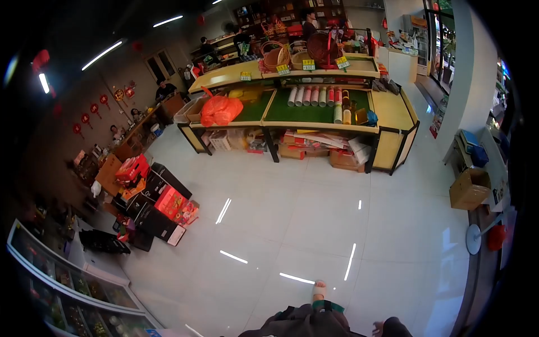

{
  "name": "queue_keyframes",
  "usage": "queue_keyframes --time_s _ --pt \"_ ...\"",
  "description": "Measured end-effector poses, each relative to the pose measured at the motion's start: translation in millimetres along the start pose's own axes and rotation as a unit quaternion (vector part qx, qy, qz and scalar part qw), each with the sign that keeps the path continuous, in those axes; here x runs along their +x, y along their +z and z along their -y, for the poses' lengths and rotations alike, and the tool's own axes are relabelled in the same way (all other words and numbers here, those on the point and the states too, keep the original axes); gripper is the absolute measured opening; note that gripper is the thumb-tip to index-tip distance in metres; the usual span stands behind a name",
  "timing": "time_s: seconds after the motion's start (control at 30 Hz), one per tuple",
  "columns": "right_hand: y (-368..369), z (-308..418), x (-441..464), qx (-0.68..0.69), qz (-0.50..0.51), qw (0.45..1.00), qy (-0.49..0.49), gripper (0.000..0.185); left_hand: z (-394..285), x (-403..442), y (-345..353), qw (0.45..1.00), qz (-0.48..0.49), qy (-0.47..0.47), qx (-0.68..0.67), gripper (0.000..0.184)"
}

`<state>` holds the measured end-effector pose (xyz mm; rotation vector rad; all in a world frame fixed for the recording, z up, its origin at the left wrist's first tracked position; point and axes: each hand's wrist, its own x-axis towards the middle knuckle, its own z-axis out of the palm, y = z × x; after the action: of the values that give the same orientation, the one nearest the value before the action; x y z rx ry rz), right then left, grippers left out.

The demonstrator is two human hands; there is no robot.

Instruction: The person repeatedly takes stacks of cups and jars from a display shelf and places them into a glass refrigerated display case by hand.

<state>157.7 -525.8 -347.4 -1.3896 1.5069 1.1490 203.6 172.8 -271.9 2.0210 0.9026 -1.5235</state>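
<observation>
My right hand (378, 328) shows at the bottom edge, past a dark sleeve (396, 328). Its fingers look loose and slightly apart, with nothing seen in them, and it touches nothing. My left hand is out of the picture. Beside the right hand are my dark clothing (303, 324) and one foot (319, 288) in a light shoe on the white tiled floor (292, 236). A display stand (323, 128) rises ahead, well out of reach, bearing a row of cylindrical packs (314, 96) and a red plastic bag (222, 108).
Stacked black and red boxes (163, 205) stand at left, behind a glass-fronted chiller (73, 286). Wicker baskets (276, 57) top the stand. At right are a cardboard box (470, 189) and a round white base (473, 240). Several people are in the background, one (166, 89) seated.
</observation>
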Motion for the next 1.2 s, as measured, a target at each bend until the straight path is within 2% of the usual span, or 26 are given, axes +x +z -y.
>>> queue_keyframes --time_s 0.03,0.07,0.1,0.13,0.17,0.2,0.27,0.3,0.33,0.4,0.43,0.53,0.6,0.67,0.7,0.73,0.77,0.8,0.83,0.87,0.9,0.93,1.0,1.03,1.13,1.2 --pt "-4 45 13 0.038 -0.028 0.997 -0.062 0.021 -23 4 -17 0.999 -0.001 0.026 0.021 0.052" --pt "-6 94 18 0.117 -0.097 0.961 -0.230 0.021 -51 11 -36 0.996 -0.003 0.070 0.054 0.053" --pt "-7 144 22 0.166 -0.144 0.891 -0.398 0.023 -85 22 -57 0.987 -0.020 0.128 0.099 0.054" --pt "-17 208 15 0.219 -0.059 0.873 -0.431 0.019 -125 34 -76 0.970 -0.040 0.193 0.141 0.055" --pt "-7 285 -11 0.283 -0.116 0.875 -0.376 0.018 -184 47 -87 0.987 -0.118 0.113 0.005 0.053" --pt "-10 348 -79 0.243 -0.043 0.898 -0.364 0.027 -233 52 -104 0.953 -0.178 0.242 0.042 0.049" --pt "15 457 -163 0.218 -0.020 0.874 -0.433 0.033 -340 52 -137 0.915 -0.207 0.344 -0.030 0.042" --pt "29 503 -171 0.182 -0.003 0.835 -0.519 0.039 -387 46 -148 0.896 -0.184 0.386 -0.118 0.037" --pt "39 539 -209 0.073 -0.039 0.827 -0.557 0.042 -435 42 -166 0.885 -0.164 0.417 -0.124 0.036" --pt "55 609 -273 -0.084 -0.077 0.780 -0.615 0.048 -512 19 -195 0.796 -0.157 0.553 -0.191 0.035" --pt "64 631 -284 -0.132 -0.078 0.754 -0.638 0.050 -537 12 -214 0.796 -0.152 0.553 -0.193 0.035" --pt "75 682 -302 -0.158 -0.057 0.747 -0.644 0.049 -593 27 -258 0.799 -0.130 0.559 -0.182 0.033" --pt "78 696 -281 -0.164 -0.083 0.772 -0.608 0.049 -599 102 -284 0.857 -0.145 0.491 -0.065 0.030" --pt "73 687 -246 -0.158 -0.055 0.836 -0.524 0.046 -570 101 -305 0.889 -0.136 0.395 -0.190 0.031" --pt "69 683 -218 -0.214 -0.047 0.853 -0.474 0.043 -548 131 -329 0.837 -0.196 0.509 0.040 0.036" --pt "66 669 -193 -0.188 -0.026 0.876 -0.444 0.039 -533 170 -330 0.882 -0.197 0.429 -0.002 0.041" --pt "63 649 -175 -0.127 -0.015 0.901 -0.413 0.036 -511 144 -341 0.917 -0.218 0.327 -0.061 0.046" --pt "63 626 -163 -0.084 -0.031 0.923 -0.374 0.045 -489 156 -351 0.948 -0.204 0.243 -0.034 0.045" --pt "59 608 -153 -0.090 0.007 0.955 -0.283 0.042 -473 163 -358 0.977 -0.184 0.103 -0.035 0.040" --pt "62 591 -148 -0.090 -0.006 0.977 -0.195 0.038 -451 163 -364 0.981 -0.155 0.073 -0.087 0.039" --pt "48 559 -98 -0.410 -0.030 0.842 -0.350 0.033 -446 161 -380 0.980 -0.130 0.044 -0.141 0.038" --pt "48 548 -106 -0.419 -0.008 0.859 -0.294 0.031 -443 153 -392 0.975 -0.064 0.025 -0.211 0.037" --pt "48 556 -136 -0.230 0.020 0.967 -0.105 0.028 -464 146 -412 0.952 -0.081 -0.004 -0.294 0.043" --pt "48 569 -145 -0.182 0.023 0.981 -0.067 0.027 -477 147 -424 0.955 -0.069 -0.001 -0.289 0.042" --pt "51 646 -153 -0.123 0.025 0.991 -0.046 0.025 -526 158 -458 0.963 -0.053 0.016 -0.263 0.039" --pt "53 716 -143 -0.105 0.019 0.991 -0.076 0.025 -569 169 -491 0.967 -0.069 0.042 -0.240 0.037"
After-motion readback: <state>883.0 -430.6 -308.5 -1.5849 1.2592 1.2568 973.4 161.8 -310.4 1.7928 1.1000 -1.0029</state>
